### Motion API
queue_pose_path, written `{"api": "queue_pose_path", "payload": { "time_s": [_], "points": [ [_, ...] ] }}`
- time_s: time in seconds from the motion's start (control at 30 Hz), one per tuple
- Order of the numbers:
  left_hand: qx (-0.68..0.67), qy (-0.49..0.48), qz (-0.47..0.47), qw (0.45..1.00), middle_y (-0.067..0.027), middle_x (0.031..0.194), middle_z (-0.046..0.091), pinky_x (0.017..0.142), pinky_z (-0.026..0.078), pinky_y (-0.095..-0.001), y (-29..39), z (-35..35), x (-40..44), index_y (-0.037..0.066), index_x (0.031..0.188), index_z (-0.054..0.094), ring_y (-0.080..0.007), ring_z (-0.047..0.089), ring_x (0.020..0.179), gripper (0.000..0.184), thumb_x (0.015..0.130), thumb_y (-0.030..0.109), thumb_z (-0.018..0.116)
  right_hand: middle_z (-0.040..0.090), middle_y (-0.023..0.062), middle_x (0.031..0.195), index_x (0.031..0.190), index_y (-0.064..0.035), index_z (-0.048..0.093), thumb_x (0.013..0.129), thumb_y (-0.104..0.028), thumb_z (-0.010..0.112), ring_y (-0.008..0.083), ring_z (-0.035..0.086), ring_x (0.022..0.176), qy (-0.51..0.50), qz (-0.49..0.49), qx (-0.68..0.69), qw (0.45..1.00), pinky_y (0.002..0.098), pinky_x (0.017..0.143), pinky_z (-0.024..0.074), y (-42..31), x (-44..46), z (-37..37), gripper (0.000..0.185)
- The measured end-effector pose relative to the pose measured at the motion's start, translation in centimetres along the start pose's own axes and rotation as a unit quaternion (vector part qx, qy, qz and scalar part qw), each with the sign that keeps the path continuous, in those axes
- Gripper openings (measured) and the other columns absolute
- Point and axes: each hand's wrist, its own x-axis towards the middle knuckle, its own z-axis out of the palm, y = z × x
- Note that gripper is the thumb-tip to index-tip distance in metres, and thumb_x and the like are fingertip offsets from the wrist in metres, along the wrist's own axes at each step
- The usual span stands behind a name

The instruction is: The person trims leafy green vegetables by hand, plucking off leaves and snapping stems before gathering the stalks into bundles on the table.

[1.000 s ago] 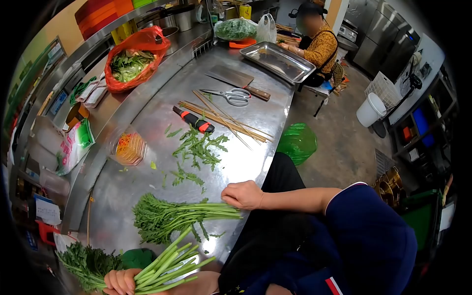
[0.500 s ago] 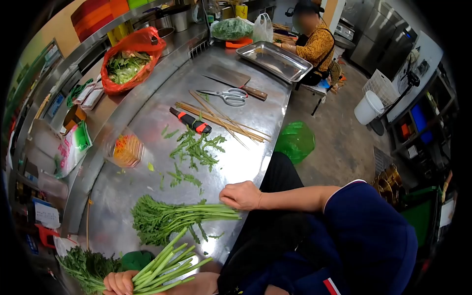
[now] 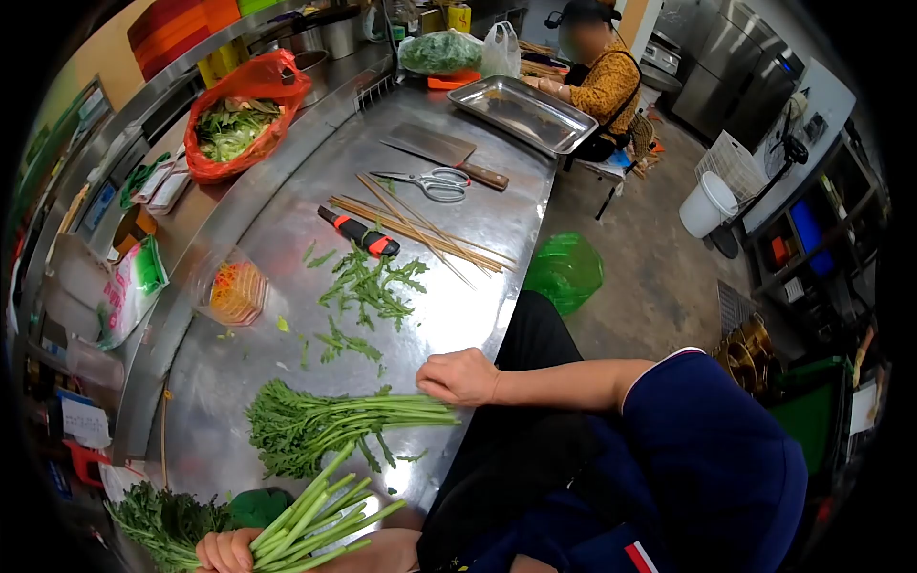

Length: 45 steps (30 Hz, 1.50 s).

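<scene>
My left hand (image 3: 225, 550), low at the left, is wrapped round a bunch of leafy greens (image 3: 320, 523); its pale stems point up and right. Beside it a second bunch (image 3: 315, 420) lies flat on the steel table (image 3: 215, 435), leaves left and stems right. My right hand (image 3: 458, 377) is closed at the upper edge of those stem ends; what its fingers pinch, if anything, is hidden. Loose leaves (image 3: 368, 286) lie above the bunch, near a black and red tool (image 3: 359, 232) and thin sticks (image 3: 425, 234).
Scissors (image 3: 439, 184), a cleaver (image 3: 435, 148) and a metal tray (image 3: 525, 115) are farther up the table. A plastic tub (image 3: 234, 291) and a red bag of greens (image 3: 244, 119) stand left. Another person (image 3: 607, 81) sits beyond the tray. A green bag (image 3: 565, 274) is beside the table edge.
The whole view has shifted slightly, so the table items appear a little farther left. Both hands keep nearly the same places relative to the bunches.
</scene>
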Motion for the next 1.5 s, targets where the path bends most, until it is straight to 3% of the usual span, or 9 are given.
{"api": "queue_pose_path", "payload": {
  "time_s": [0.63, 1.5],
  "points": [
    [0.003, -0.005, -0.011, 1.000, 0.0016, 0.059, 0.039, 0.048, 0.034, -0.0222, -0.41, -0.15, 0.17, 0.009, 0.069, 0.043, -0.0094, 0.037, 0.049, 0.020, 0.085, 0.013, 0.054, 0.057, 0.0022, 0.073, 0.082, -0.0113, 0.056, 0.084, -0.024, 0.052, 0.0207, 0.059, 0.067, -0.002, 0.003, 0.000, 1.000, 0.0320, 0.055, 0.0470, -0.05, 0.05, -0.14, 0.014],
    [-0.019, -0.013, -0.021, 1.000, 0.0019, 0.058, 0.039, 0.047, 0.035, -0.0215, -0.17, -0.10, 0.04, 0.010, 0.068, 0.041, -0.0091, 0.038, 0.048, 0.023, 0.087, 0.019, 0.053, 0.055, 0.0028, 0.072, 0.082, -0.0110, 0.056, 0.085, -0.024, 0.051, 0.0212, 0.058, 0.065, 0.004, -0.009, -0.014, 1.000, 0.0321, 0.054, 0.0465, 0.29, -0.01, 0.26, 0.014]
  ]
}}
